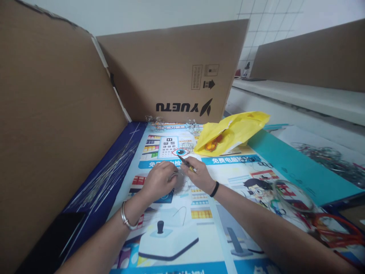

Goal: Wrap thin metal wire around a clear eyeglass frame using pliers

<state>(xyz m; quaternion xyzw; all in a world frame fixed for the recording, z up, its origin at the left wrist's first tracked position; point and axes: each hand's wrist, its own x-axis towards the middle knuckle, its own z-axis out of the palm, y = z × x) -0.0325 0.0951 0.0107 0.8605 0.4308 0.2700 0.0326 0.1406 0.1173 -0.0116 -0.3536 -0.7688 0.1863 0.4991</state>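
Above the printed poster sheet [176, 207], my two hands are close together. My right hand [201, 176], with a black band at the wrist, is closed around a small tool with a dark pointed tip and a yellow-and-black handle, which looks like pliers [186, 163]. Its tip points away to the upper left. My left hand [161, 180], wearing a silver bangle, is closed with fingertips pinched near the tool. A thin wire-like piece seems to show at those fingertips, too small to make out. Beyond the hands, small clear wire loops [186, 145] lie on the poster.
A yellow bag [230, 133] with orange pieces lies ahead right. Long thin wires [105, 175] lie at left. Cardboard walls [159, 72] stand left and behind. A teal board [302, 167], a wire heap [327, 158], a wire coil [293, 196] and red loops [336, 230] are right.
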